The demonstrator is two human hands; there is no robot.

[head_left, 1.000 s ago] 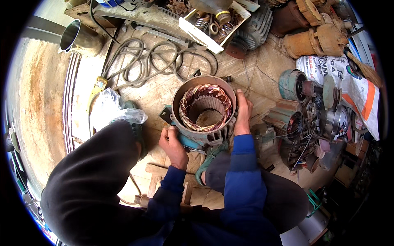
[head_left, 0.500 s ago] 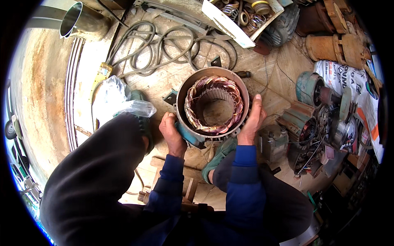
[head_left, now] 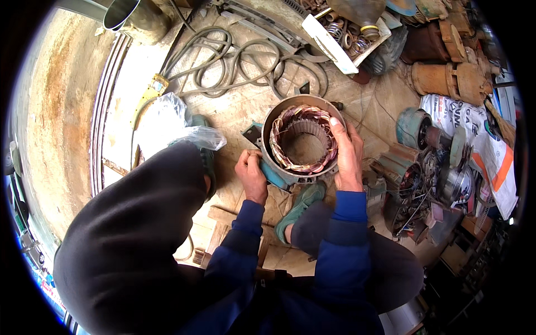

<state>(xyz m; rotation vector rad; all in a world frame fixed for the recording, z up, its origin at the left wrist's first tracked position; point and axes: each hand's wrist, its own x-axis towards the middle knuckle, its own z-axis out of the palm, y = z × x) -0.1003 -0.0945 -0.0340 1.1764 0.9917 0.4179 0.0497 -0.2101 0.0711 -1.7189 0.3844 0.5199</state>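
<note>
Right hand (head_left: 349,159) has slid thumb-over-rim, gripping the motor stator (head_left: 309,127), left hand (head_left: 252,175) seemingly grasping its side for balance.

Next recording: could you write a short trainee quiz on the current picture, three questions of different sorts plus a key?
1. Multiple choice: On which side of the round metal housing is the right hand?
A) Its left side
B) Its right side
C) Away from it altogether

2. True or false: The clear plastic bag lies inside the housing.

3. Fill in the blank: The ring of windings inside the housing is ____-coloured.

Key:
1. B
2. False; the bag is farther to the left than the left hand.
3. copper
</note>
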